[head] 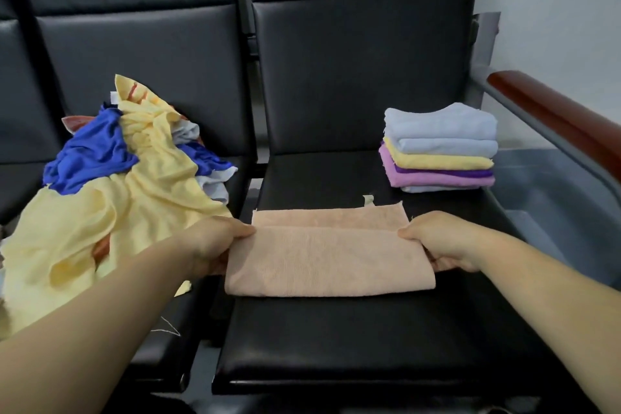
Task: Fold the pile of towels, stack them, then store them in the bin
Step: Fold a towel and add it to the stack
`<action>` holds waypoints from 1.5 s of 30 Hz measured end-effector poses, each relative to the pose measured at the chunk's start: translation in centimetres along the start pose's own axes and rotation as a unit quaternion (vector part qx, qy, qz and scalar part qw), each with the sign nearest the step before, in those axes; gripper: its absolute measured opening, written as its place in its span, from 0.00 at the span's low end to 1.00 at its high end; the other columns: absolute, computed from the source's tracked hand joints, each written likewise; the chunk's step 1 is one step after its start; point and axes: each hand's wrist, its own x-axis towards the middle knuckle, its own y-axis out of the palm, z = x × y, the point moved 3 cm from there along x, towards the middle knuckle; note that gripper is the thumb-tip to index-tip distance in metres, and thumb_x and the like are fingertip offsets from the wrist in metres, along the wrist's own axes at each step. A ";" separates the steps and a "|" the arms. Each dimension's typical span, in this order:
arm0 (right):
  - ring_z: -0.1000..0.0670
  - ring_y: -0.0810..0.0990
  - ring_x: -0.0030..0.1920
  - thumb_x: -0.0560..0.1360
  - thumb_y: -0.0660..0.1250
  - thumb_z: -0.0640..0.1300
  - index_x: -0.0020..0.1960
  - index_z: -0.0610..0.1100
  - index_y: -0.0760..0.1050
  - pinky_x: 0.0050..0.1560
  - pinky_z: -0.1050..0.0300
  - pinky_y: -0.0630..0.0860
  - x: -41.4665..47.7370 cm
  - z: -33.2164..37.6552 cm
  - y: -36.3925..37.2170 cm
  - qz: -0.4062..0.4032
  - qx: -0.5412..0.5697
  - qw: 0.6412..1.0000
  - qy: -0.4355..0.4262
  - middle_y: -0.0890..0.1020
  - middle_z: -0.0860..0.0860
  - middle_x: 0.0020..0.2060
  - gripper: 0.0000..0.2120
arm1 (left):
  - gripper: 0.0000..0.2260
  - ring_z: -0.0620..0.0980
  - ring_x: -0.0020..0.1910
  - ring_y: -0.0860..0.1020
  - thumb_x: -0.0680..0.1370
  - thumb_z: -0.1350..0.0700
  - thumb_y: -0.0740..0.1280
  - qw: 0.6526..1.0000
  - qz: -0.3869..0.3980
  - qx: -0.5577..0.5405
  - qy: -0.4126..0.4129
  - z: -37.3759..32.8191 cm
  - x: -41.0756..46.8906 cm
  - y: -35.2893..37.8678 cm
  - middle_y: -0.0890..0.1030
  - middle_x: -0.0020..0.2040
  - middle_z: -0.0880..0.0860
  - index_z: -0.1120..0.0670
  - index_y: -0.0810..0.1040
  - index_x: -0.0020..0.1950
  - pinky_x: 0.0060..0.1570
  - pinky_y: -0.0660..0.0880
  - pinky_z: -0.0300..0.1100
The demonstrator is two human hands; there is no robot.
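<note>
Hands point(218, 242) point(437, 242) gripping sideways-lying peach towel point(326, 262)

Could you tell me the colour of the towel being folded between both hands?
Pale peach towel; the head view, the only one, shows it clearly on the black seat.

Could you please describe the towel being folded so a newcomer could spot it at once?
On the right-hand black padded seat, in front of the stack of folded towels, lies a peach rectangular towel. It alone is pinched at each end by a hand.
</note>
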 end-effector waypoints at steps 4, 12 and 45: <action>0.46 0.76 0.38 0.77 0.65 0.43 0.41 0.42 0.78 0.39 0.52 0.72 0.0 1.9 -0.2 -0.118 -0.086 0.985 -0.092 0.79 0.46 0.37 0.08 | 0.04 0.54 0.41 0.76 0.81 0.58 0.66 0.996 -0.071 -0.003 0.058 -1.3 0.5 0.3 0.77 0.42 0.56 0.56 0.78 0.47 0.40 0.73 0.46; 0.49 0.65 0.34 0.81 0.60 0.43 0.35 0.45 0.64 0.34 0.53 0.60 1.9 3.3 0.2 -0.207 -0.178 0.948 -0.165 0.68 0.48 0.33 0.16 | 0.09 0.53 0.34 0.74 0.80 0.56 0.63 0.957 -0.174 0.153 0.176 -2.4 2.6 0.6 0.78 0.37 0.53 0.55 0.81 0.44 0.30 0.69 0.42; 0.46 0.79 0.52 0.77 0.73 0.56 0.46 0.46 0.77 0.54 0.50 0.76 1.0 3.3 -0.8 -0.168 0.106 0.969 -0.147 0.80 0.50 0.46 0.14 | 0.23 0.59 0.63 0.73 0.79 0.45 0.67 0.881 -0.262 0.351 0.181 -2.6 2.1 3.3 0.70 0.66 0.58 0.56 0.69 0.69 0.59 0.71 0.49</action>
